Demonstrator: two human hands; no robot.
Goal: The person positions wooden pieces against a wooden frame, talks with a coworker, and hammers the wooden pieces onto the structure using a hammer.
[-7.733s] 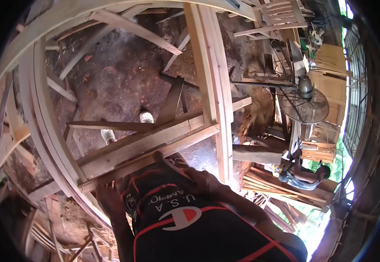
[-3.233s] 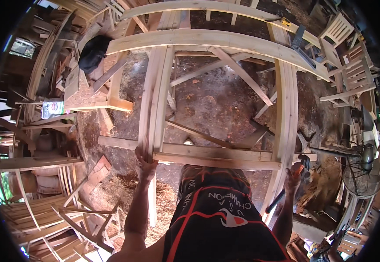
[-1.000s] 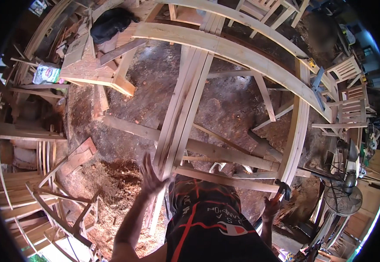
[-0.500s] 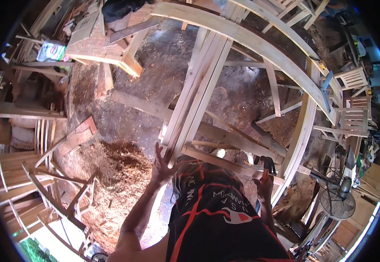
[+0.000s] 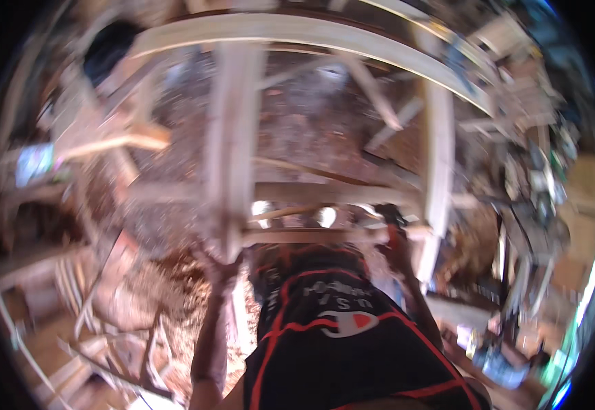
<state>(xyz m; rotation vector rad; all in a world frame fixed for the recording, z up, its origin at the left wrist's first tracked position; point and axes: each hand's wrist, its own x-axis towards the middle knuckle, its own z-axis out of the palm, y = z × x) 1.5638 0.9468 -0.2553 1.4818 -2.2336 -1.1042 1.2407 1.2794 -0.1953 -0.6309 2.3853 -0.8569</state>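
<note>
My left hand (image 5: 218, 268) is blurred at the near end of a pale wooden beam (image 5: 232, 130). Its fingers look spread, with nothing visible in them; whether they touch the beam I cannot tell. On the other side, my right hand (image 5: 396, 254) grips a hammer with an orange-red handle and a dark head (image 5: 391, 214). The hammer is held upright beside the near crossbar (image 5: 311, 236) of a wooden frame. A long curved board (image 5: 291, 29) spans the frame's far side, and another pale rail (image 5: 439, 150) runs down its right side.
Wood shavings (image 5: 178, 301) cover the floor at left. Curved slatted pieces (image 5: 116, 355) lie lower left. Boards stacked with a dark object (image 5: 109, 51) occupy the far left. A standing fan (image 5: 540, 229) is at right, and loose planks (image 5: 372, 92) lie inside the frame.
The view has swung, so the beam now looks nearly straight up and down and the surroundings are smeared. My left hand stays by the beam's near end; the hammer remains in my right hand.
</note>
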